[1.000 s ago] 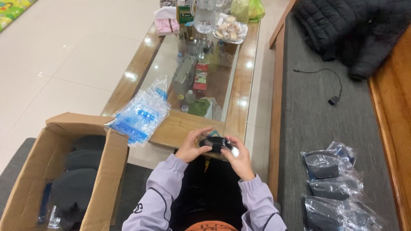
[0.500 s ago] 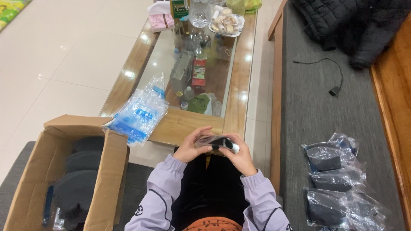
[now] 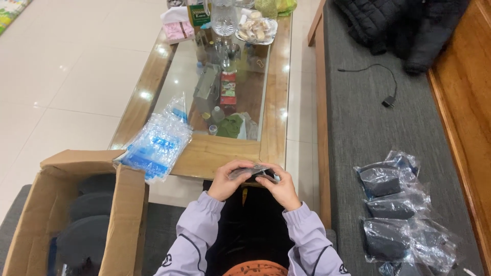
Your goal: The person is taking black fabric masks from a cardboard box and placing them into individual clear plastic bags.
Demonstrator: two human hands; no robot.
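We see glossy clear plastic film over the dark item [image 3: 253,172] in the hands. Bench [image 3: 215,153]: varnished wood frame, shiny glass top. Box [image 3: 125,220] is matt brown cardboard. Stack of bags [image 3: 156,145] is crinkly clear plastic. Sofa seat [image 3: 358,128] looks like rough grey cloth; sleeves [image 3: 197,230] are smooth lilac fabric.

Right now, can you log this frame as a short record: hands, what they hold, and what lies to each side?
left hand: grips one end of the dark item
right hand: grips the other end
dark item: small, partly in clear plastic, held over the lap
left side: open cardboard box with dark rounded pieces inside
table edge: stack of clear bags
right side: bagged dark items on the grey seat
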